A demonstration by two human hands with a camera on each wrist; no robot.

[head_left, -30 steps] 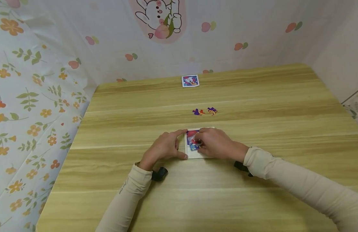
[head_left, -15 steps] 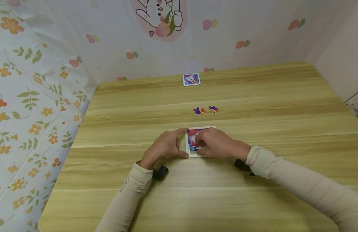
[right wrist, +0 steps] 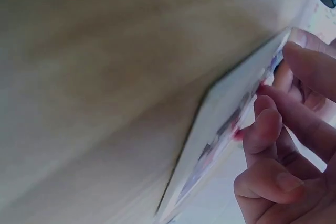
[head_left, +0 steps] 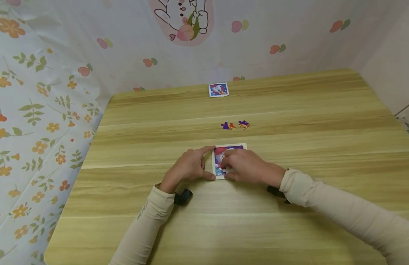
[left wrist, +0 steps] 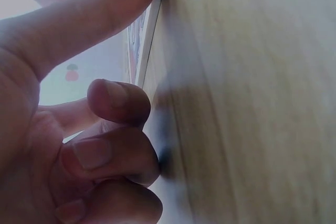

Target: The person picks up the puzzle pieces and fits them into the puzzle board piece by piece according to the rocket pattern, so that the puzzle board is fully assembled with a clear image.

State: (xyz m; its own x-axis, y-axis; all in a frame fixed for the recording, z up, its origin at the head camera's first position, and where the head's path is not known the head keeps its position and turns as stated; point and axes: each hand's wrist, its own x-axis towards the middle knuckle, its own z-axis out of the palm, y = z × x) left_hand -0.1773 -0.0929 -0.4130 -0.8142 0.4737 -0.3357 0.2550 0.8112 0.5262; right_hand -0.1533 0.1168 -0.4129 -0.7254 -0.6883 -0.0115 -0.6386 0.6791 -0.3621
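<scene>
A square jigsaw board (head_left: 213,162) with a white rim lies flat near the middle of the table. My left hand (head_left: 188,165) holds its left edge, index finger at the far corner and thumb at the near one. In the left wrist view the other fingers curl beside the board. Over the picture, my right hand (head_left: 245,165) presses with its index finger, its thumb at the near rim. Under those fingers, a blue-and-red puzzle piece (head_left: 219,171) lies in the near left part of the board. The right hand hides much of the picture's right side.
Two loose purple-and-orange puzzle pieces, one on the left (head_left: 226,126) and one on the right (head_left: 244,124), lie beyond the board. Farther back, a small picture card (head_left: 219,89) lies near the table's (head_left: 290,95) far edge. Patterned cloth (head_left: 125,55) hangs behind.
The blue-and-red piece has shifted slightly and now sits level with the picture's lower left part. My right fingers have moved slightly with it; my left hand has stayed at the board's edge.
</scene>
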